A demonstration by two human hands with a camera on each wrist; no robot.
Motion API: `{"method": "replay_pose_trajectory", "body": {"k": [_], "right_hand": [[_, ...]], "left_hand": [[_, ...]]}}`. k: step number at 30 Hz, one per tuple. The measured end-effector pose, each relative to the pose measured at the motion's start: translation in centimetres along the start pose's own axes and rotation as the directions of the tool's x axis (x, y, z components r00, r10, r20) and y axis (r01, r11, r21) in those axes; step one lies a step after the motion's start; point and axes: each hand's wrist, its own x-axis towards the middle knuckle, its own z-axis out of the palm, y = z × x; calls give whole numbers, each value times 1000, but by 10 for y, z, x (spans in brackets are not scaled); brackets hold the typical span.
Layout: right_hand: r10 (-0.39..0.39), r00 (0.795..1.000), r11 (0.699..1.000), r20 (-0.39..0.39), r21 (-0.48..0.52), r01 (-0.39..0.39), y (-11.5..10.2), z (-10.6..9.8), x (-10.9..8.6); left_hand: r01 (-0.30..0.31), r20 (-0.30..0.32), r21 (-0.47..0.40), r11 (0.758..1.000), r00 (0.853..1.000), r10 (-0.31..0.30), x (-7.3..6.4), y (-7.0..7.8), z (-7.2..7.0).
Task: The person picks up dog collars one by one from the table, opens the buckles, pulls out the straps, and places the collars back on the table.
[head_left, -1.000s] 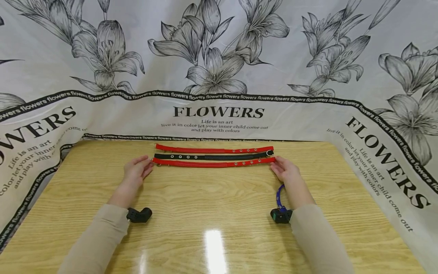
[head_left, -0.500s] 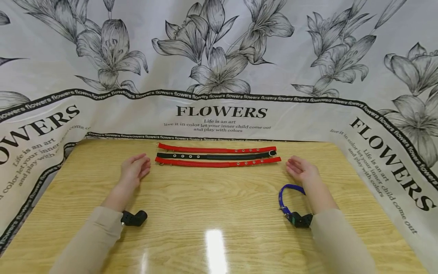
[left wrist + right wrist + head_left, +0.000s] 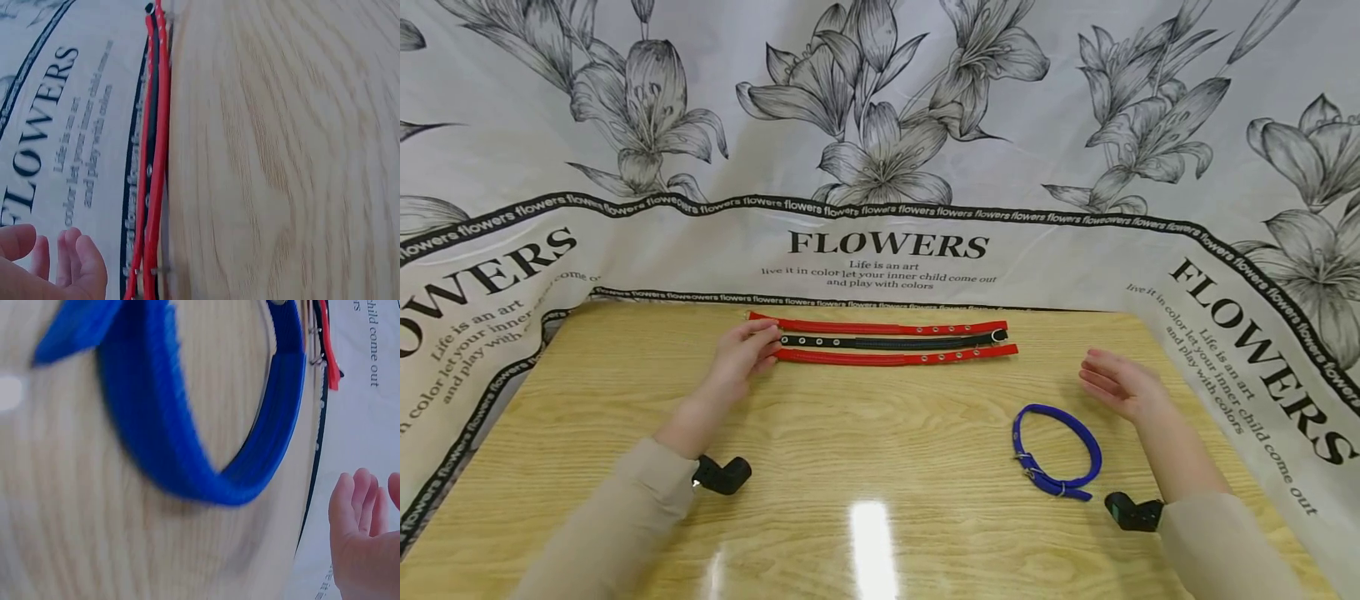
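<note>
Three collars lie straight and side by side at the back of the table: a red collar farthest, a black collar with metal eyelets between, and another red collar nearest me. My left hand covers their left ends in the head view. In the left wrist view that hand has loosely bent fingers with nothing between them; touch cannot be made out. A blue collar, buckled into a loop, rests at the right. Behind and right of it, my right hand hovers with relaxed fingers, holding nothing.
The wooden table carries a bright glare strip near its front. A white cloth with flower prints and lettering hangs behind and along both sides. Black wrist cameras sit below both hands.
My right hand has let go of the near red collar's right end and moved right, uncovering the blue collar. My left hand drew back slightly, then moved right over the collars' left ends.
</note>
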Motion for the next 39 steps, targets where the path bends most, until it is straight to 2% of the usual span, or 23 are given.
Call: {"method": "replay_pose_trajectory", "body": {"k": [4,7,12,14,20,24,31,35,37,39], "right_hand": [[-35,999,994,3,-106,35,1,-15,-9],[-47,999,977,4,-209,47,2,-27,-15],[-30,999,945,20,-326,35,4,-43,-22],[-14,1000,942,21,-336,20,7,-49,-25],[12,1000,961,20,-276,-6,24,-66,-33],[8,998,948,58,-319,11,32,-71,-36],[20,990,916,138,-399,37,41,-75,-43],[20,988,889,154,-454,53,42,-71,-43],[17,989,870,150,-489,59,42,-68,-42],[14,990,851,141,-521,63,42,-64,-40]], "left_hand": [[11,35,68,998,999,-13,2,-8,23],[12,84,113,994,996,-21,1,-15,43],[11,213,178,984,976,-49,-4,-26,75],[13,250,189,982,966,-61,-5,-32,86],[44,292,201,979,951,-103,-5,-50,113],[48,318,198,979,942,-111,-8,-63,130],[-35,401,148,988,916,-28,-20,-87,167],[-35,432,128,991,901,-24,-30,-93,189],[-48,444,148,988,896,-23,-34,-95,198],[-108,437,200,974,900,10,-36,-98,207]]}}
